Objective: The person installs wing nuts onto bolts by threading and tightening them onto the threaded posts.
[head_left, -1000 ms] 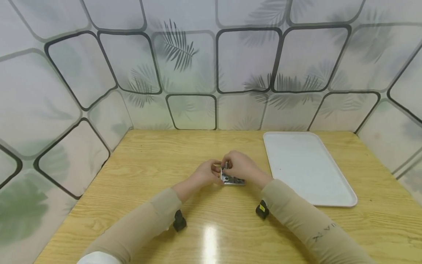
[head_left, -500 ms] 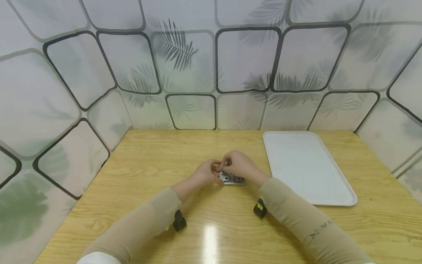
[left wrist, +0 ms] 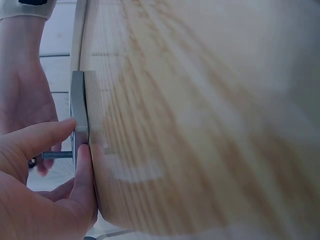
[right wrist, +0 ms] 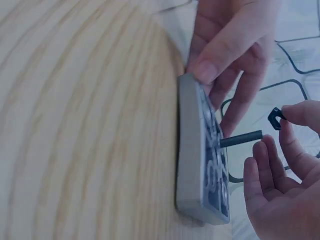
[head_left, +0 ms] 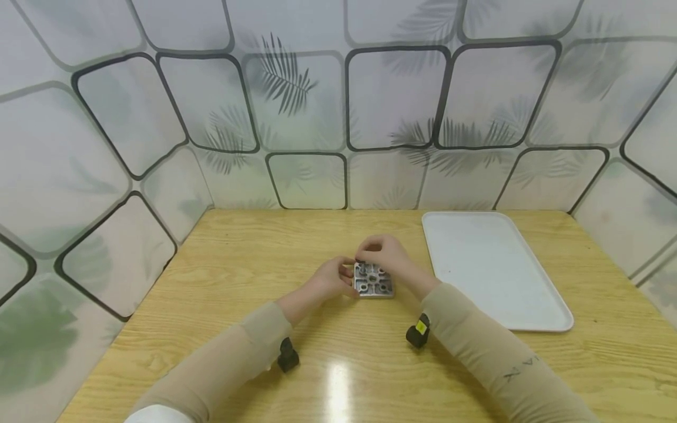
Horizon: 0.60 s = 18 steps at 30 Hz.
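Observation:
A square metal plate (head_left: 373, 281) with round holes and raised ribs lies on the wooden table. From one of its holes a threaded bolt (right wrist: 241, 139) stands up. My left hand (head_left: 329, 278) holds the plate along its left side, thumb (left wrist: 55, 134) on the upper edge and a finger low against the side. Over the plate's far part hovers my right hand (head_left: 388, 258). It pinches a dark hex nut (right wrist: 272, 117) between thumb and index finger, a little apart from the bolt's tip; the other fingers curve loosely.
To the right of the hands a white tray (head_left: 492, 270) lies on the wooden table (head_left: 254, 247). Behind the table and at its sides hangs a patterned curtain-like wall (head_left: 396, 100). Each wrist wears a small black camera.
My right hand has lifted off the plate, uncovering its far half and holes, with the nut between its fingertips. The left hand keeps its hold and the plate stays in place.

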Tool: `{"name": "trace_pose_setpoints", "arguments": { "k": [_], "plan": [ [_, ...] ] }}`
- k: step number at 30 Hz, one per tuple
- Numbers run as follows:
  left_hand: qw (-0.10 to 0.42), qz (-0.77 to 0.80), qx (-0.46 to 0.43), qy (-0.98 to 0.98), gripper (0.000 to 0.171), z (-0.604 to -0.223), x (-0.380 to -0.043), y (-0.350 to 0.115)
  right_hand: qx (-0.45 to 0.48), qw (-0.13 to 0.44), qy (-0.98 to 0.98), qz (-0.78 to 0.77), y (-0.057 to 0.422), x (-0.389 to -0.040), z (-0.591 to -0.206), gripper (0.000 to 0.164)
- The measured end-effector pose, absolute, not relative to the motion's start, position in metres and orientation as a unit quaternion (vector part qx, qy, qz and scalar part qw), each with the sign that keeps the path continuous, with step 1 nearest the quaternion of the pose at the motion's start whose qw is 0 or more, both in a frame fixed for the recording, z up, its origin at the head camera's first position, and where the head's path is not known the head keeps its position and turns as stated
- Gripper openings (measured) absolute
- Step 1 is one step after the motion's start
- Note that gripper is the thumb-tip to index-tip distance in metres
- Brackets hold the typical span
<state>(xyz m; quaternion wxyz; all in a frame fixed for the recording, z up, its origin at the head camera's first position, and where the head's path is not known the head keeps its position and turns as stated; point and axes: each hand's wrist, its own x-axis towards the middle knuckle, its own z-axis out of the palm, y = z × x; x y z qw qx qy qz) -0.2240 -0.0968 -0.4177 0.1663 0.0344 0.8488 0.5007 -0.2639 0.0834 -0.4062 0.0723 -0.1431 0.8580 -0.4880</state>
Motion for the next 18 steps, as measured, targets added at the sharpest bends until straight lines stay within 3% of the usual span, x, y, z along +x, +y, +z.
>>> {"name": "trace_pose_setpoints", "arguments": {
  "k": [8, 18],
  "plan": [
    [0.174, 0.506, 0.031, 0.844, 0.081, -0.4179, -0.2238, -0.0969, -0.097, 0.097, 0.787, -0.602, 0.0894, -0.2666, -0.4096, 0.012],
    [0.178, 0.505, 0.026, 0.844, 0.082, -0.4193, -0.2255, -0.0971, -0.077, 0.116, 0.778, -0.613, 0.0913, -0.2655, -0.4132, 0.014]
  ]
}}
